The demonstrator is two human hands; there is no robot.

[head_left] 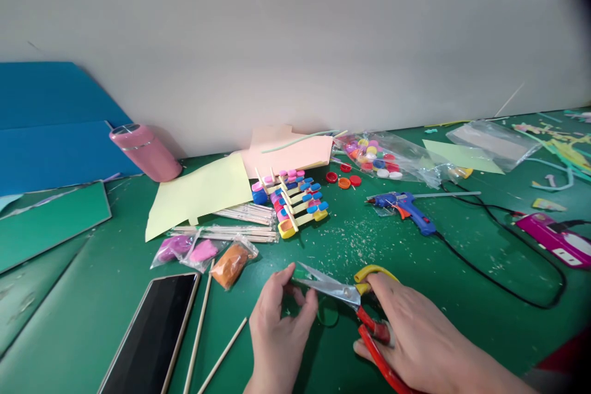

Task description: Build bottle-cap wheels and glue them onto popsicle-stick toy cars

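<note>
My right hand (415,326) grips scissors (339,290) with yellow and red handles, its fingers through the loops. Their blades stand apart and point left, toward my left hand (284,326). The fingers of that hand are curled at the blade tips, pinching a thin, see-through greenish piece (300,273) that lies partly behind the blades. Just below the scissors shows a round, see-through green shape (327,311); whether it joins the pinched piece, I cannot tell. Beyond both hands sits a row of small clay-and-stick pieces (298,203) in blue, yellow and pink.
To the right lie a blue glue gun (406,206) with its cord and a magenta power strip (556,237). A phone (150,332), wooden sticks (201,326) and bagged clay (233,263) lie left. Behind are a bag of bottle caps (381,154) and a pink flask (146,152).
</note>
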